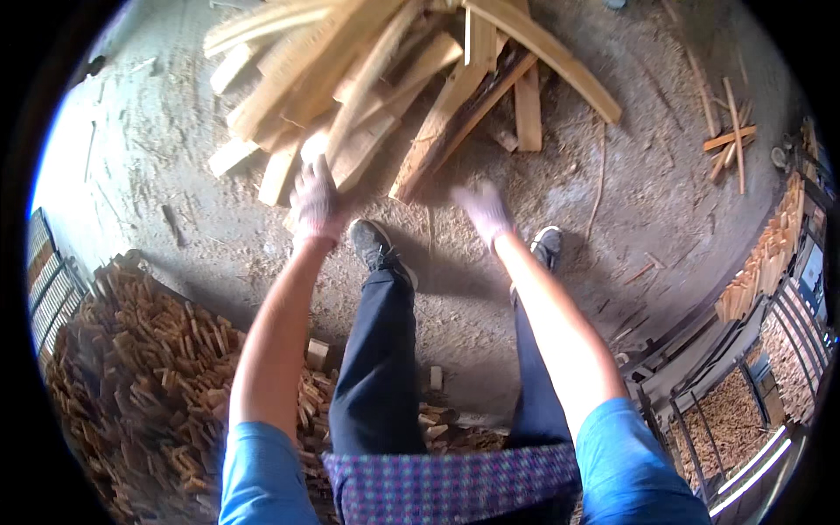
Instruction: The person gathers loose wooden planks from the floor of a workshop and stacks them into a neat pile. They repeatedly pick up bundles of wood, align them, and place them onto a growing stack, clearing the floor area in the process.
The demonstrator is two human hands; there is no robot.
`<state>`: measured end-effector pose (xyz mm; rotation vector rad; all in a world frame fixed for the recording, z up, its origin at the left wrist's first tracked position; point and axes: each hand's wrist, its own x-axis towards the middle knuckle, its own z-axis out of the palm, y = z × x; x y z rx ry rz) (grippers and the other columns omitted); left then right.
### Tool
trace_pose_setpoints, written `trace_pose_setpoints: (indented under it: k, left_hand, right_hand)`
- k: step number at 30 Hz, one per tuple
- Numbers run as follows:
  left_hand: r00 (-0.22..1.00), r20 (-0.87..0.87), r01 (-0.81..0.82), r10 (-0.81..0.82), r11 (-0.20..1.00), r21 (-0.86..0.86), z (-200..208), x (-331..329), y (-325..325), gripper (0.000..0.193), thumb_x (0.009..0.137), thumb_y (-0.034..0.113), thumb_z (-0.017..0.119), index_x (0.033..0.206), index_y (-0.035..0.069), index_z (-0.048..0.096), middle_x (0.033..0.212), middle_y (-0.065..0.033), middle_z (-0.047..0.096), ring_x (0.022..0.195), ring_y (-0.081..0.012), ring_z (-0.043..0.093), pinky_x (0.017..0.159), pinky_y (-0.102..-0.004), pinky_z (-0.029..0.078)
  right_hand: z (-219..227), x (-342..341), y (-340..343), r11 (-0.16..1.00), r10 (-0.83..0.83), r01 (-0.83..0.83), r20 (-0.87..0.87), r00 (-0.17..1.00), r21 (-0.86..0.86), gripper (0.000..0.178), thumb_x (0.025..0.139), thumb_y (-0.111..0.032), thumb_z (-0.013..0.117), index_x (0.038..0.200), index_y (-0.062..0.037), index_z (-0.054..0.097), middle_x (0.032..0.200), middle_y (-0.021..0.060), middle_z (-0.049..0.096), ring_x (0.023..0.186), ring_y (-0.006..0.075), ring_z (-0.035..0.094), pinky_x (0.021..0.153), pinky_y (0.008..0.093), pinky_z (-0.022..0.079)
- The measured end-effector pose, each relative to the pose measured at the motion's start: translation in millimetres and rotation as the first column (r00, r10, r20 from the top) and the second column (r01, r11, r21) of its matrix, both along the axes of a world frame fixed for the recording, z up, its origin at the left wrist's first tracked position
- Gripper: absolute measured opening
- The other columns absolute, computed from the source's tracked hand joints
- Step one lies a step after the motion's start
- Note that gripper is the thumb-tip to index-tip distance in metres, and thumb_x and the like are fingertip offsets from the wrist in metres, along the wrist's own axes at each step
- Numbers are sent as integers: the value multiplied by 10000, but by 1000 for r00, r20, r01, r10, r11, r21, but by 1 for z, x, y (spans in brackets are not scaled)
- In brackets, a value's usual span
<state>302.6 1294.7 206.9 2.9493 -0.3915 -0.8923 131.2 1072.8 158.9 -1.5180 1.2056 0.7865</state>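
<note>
Both of my hands wear pale work gloves. My left hand [317,201] reaches to the near ends of a heap of sawn wooden planks [306,70], its fingers stretched out over a plank end [354,149]. Whether it touches the wood I cannot tell. Somewhat smeared by motion, my right hand [486,208] hangs over the floor, fingers extended and holding nothing. Nearest to it lies a thick plank with a dark bark edge [429,162]. A curved plank [551,57] slants across the heap's right side.
Sawdust and wood chips litter the concrete floor [647,175]. A large pile of small wood pieces [149,376] rises at my lower left. Thin sticks [731,140] lie at the far right. Metal-barred racks or crates [726,420] holding wood stand at the lower right. My shoes [381,249] are near the heap.
</note>
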Motion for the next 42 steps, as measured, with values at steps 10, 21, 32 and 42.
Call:
trace_pose_setpoints:
  k: [10,21,32,42]
  left_hand:
    - [724,256,683,-641,718,-134,-106,18,8,327,922,363,608,875,39,616,771,-153,620,711,-268,610,669,-398,499]
    - [580,-810,-214,-88,943,-256,102,-214,-172,698,892,372,740,1395,19,410,995,-206,678,885,-391,688,811,-436,552]
    - [885,282,318,-371,923,216,-96,67,-210,818,790,463,772,1387,37,410,1352,-268,521,1249,-413,533,1029,-482,459]
    - [966,-80,250,-245,966,62,-84,81,-198,480,730,346,761,1060,14,657,909,-161,707,860,-287,679,797,-409,525]
  right_hand:
    - [-66,80,-11,945,-312,318,-77,947,75,629,838,-581,700,986,31,689,775,117,678,711,191,640,610,347,524]
    - [106,-113,-105,699,-610,427,166,775,574,478,862,-371,786,1068,32,633,926,108,696,853,208,697,797,352,590]
    - [17,-263,-306,900,-188,153,-46,981,-408,608,806,-262,732,1300,36,541,1121,206,670,983,291,684,892,361,541]
    - [-99,-3,-328,275,621,-392,-149,769,-878,874,812,-203,709,1550,-60,265,1562,214,360,1418,378,394,1144,479,375]
